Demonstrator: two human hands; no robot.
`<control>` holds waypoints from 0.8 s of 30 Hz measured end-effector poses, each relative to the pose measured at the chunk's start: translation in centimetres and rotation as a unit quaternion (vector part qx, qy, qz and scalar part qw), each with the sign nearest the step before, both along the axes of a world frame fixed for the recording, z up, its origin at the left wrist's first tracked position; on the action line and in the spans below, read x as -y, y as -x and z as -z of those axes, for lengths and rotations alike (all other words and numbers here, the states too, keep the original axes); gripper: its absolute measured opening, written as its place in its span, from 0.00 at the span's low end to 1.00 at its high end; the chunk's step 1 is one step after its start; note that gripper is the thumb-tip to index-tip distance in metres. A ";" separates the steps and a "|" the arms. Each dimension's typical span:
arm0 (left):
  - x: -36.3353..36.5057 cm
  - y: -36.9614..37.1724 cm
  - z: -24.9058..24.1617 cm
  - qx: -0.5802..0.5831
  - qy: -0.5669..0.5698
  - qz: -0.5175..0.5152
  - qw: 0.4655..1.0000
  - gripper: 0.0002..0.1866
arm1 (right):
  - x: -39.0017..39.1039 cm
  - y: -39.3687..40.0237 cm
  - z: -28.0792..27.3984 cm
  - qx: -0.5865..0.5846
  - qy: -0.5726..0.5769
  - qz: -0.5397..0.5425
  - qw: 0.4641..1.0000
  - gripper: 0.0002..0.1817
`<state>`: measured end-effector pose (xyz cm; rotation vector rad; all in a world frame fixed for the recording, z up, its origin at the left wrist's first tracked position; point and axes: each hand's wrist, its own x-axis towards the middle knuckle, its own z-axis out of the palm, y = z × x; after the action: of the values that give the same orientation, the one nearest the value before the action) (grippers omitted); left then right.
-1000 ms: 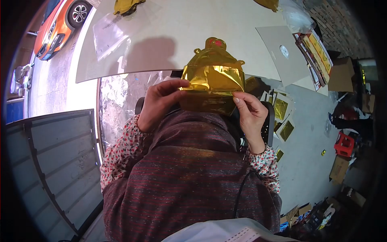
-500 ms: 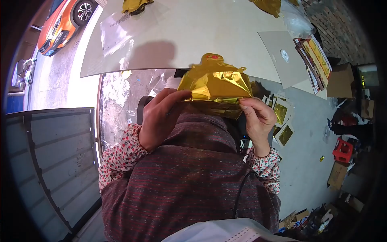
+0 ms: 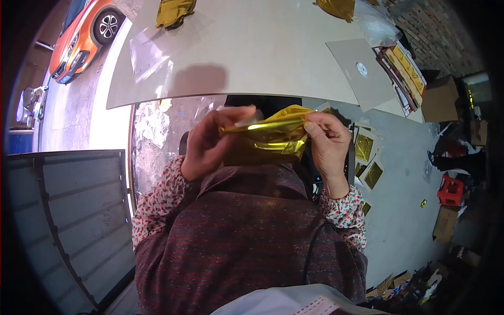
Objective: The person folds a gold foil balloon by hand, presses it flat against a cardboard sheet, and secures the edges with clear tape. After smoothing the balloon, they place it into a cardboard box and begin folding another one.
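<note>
Holding a crumpled gold foil [image 3: 270, 137] between them, both hands are raised in front of the chest, just below the near edge of the surface [image 3: 262, 58]. The left hand [image 3: 210, 144] pinches the foil's left end, thumb on top and fingers curled shut beneath it. The right hand [image 3: 328, 142] pinches the right end between thumb and forefinger, the other fingers folded in. The foil lies nearly flat, stretched from one hand to the other, its shiny upper face creased.

Beyond the hands, on the surface, a clear plastic sheet [image 3: 149, 52] lies past the left hand, with a gold piece [image 3: 175, 11] at the far edge behind it. Past the right hand lie a grey card [image 3: 362, 73] and another gold piece [image 3: 336, 7]; a stack of printed sheets [image 3: 404, 68] lies further right. Gold squares [image 3: 367, 157] lie on the floor just right of the right hand. Far to the left of the left hand stands an orange car [image 3: 81, 39].
</note>
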<state>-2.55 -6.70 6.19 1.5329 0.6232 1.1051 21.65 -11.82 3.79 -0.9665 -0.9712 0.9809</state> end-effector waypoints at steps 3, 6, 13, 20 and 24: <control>-0.4 -0.4 1.5 -0.029 0.042 -0.066 0.997 0.05 | -0.7 0.3 -0.3 -0.014 0.020 0.007 1.000 0.10; -1.1 -1.1 1.9 -0.023 0.067 -0.112 0.991 0.06 | -1.0 0.6 -0.8 0.045 0.034 0.029 0.998 0.12; -1.5 -2.3 1.6 -0.033 0.013 -0.155 0.987 0.06 | -1.8 0.4 -1.7 0.029 0.025 0.022 0.999 0.19; -2.2 -2.4 2.0 -0.006 -0.038 -0.189 0.981 0.04 | -2.0 1.0 -1.5 -0.056 0.000 0.031 0.998 0.19; -2.0 -2.2 1.9 0.023 -0.005 -0.173 0.985 0.04 | -1.9 0.1 0.5 -0.108 0.097 -0.042 0.989 0.12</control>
<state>-0.33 -4.70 4.33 1.4357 0.8743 1.4017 21.57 -9.88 3.26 -0.9629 -0.7501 1.2407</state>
